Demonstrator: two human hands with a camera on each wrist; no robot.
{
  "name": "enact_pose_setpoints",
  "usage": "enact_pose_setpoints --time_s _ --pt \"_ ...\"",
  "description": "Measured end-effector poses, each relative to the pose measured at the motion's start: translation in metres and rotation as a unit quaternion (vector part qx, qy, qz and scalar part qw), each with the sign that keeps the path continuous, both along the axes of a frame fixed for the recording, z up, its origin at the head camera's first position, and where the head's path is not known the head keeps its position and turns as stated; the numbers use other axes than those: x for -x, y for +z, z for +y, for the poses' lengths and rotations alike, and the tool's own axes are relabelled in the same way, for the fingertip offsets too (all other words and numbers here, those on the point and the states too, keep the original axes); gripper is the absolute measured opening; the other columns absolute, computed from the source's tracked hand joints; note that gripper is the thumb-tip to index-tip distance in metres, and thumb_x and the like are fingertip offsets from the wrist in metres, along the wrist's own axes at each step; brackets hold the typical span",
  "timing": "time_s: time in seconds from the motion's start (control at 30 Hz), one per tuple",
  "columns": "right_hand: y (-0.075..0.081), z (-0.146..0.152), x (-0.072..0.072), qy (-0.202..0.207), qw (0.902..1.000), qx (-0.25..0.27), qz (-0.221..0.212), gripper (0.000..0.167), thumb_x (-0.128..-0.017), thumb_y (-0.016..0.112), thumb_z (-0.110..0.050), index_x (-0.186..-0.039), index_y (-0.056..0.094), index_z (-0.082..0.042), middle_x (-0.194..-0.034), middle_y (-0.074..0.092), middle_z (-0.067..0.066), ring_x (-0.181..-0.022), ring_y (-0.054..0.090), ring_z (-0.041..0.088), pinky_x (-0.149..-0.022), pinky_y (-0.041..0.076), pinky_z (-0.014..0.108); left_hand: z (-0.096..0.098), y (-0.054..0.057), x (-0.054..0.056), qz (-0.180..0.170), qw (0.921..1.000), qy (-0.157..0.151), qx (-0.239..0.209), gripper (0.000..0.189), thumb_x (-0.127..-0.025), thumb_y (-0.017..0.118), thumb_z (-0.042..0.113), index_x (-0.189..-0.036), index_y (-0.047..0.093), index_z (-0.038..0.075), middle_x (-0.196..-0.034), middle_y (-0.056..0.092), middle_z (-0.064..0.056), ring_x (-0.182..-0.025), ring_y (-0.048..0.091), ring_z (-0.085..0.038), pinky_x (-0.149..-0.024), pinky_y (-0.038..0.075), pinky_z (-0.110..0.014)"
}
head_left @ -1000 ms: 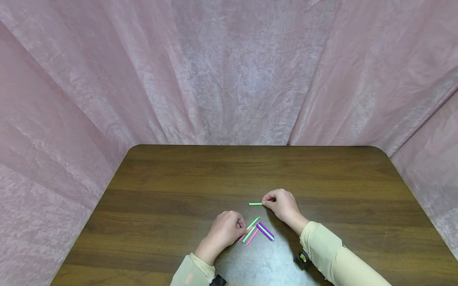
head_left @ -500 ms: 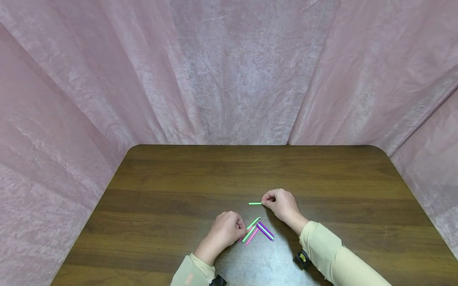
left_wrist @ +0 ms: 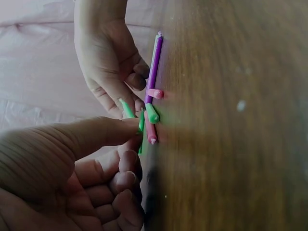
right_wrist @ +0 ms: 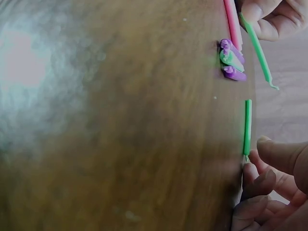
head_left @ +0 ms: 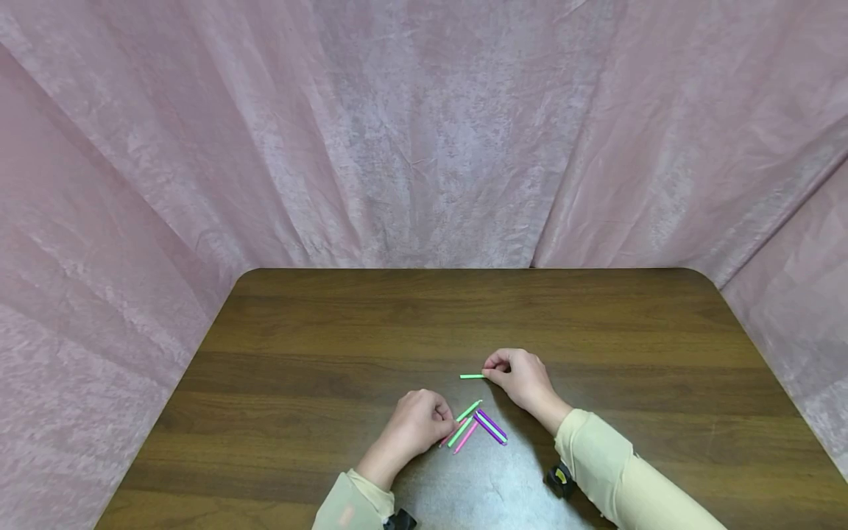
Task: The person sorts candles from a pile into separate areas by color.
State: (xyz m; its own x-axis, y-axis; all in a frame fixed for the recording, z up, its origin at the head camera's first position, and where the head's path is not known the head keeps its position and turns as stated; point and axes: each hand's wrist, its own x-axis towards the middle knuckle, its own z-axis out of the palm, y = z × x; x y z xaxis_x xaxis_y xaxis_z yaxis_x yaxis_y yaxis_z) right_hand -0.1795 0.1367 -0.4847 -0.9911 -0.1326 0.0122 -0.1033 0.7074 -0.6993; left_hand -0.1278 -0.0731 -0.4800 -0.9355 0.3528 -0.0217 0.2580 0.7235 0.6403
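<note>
My left hand [head_left: 416,421] pinches a thin green candle [right_wrist: 260,53] between thumb and fingertips, tilted above the pile with its wick pointing away. Farther back, my right hand [head_left: 525,379] has thumb and forefinger at the wick end of another green candle [head_left: 471,376], which lies flat and sideways on the table. Just right of my left hand, a second green candle [head_left: 460,432] and pink candles [head_left: 466,439] lie slanted. Beside them two purple candles [head_left: 499,425] flank a green one, all side by side.
The brown wooden table [head_left: 318,324] has rounded far corners. Behind and beside it hangs a pink velvet curtain [head_left: 424,147]. Both forearms have pale sleeves, with a black wrist camera [head_left: 559,480] under the right one.
Almost nothing differs. Both hands keep their places and grips, with only a very slight shift of the view.
</note>
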Motion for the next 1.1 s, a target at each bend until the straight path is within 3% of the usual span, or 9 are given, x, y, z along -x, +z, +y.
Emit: enact_pose_setpoints --time_s 0.3,0.63,0.8,1.1 --pt "0.001 0.002 -0.003 -0.011 0.9999 0.009 0.004 0.007 -0.084 0.076 -0.019 -0.087 0.071 -0.014 -0.074 0.064 -0.006 -0.072 0.057 0.01 -0.07 0.045 0.035 -0.001 0.0 0.001 0.011 0.9998 0.006 -0.018 0.01 -0.068 0.07 0.01 -0.063 0.066 0.017 -0.055 0.053 0.014 -0.055 0.046 0.001 -0.053 0.039 -0.02" --pt "0.003 0.007 -0.007 -0.018 0.9995 0.026 0.002 0.01 -0.087 0.073 -0.02 -0.092 0.071 -0.011 -0.077 0.066 -0.004 -0.075 0.059 0.012 -0.074 0.046 0.036 0.003 0.001 0.0 0.024 0.9995 0.023 0.004 0.012 -0.068 0.065 0.015 -0.06 0.058 0.02 -0.048 0.046 0.016 -0.053 0.045 -0.003 -0.053 0.038 -0.022" --pt "0.003 0.01 -0.009 -0.019 0.9994 0.028 0.002 0.011 -0.088 0.072 -0.021 -0.093 0.071 -0.011 -0.077 0.066 -0.004 -0.074 0.059 0.011 -0.073 0.045 0.036 0.005 0.002 -0.001 0.04 0.9989 0.014 0.017 0.014 -0.07 0.06 0.015 -0.06 0.052 0.019 -0.056 0.045 0.013 -0.056 0.044 -0.006 -0.054 0.037 -0.022" --pt "0.003 0.014 -0.01 -0.016 0.9993 0.034 0.002 0.014 -0.087 0.073 -0.021 -0.095 0.071 -0.01 -0.076 0.065 -0.005 -0.074 0.058 0.01 -0.072 0.044 0.034 0.006 0.004 0.0 0.051 0.9985 0.014 0.009 0.023 -0.072 0.056 0.011 -0.056 0.041 0.017 -0.052 0.033 0.013 -0.049 0.032 -0.004 -0.046 0.026 -0.021"
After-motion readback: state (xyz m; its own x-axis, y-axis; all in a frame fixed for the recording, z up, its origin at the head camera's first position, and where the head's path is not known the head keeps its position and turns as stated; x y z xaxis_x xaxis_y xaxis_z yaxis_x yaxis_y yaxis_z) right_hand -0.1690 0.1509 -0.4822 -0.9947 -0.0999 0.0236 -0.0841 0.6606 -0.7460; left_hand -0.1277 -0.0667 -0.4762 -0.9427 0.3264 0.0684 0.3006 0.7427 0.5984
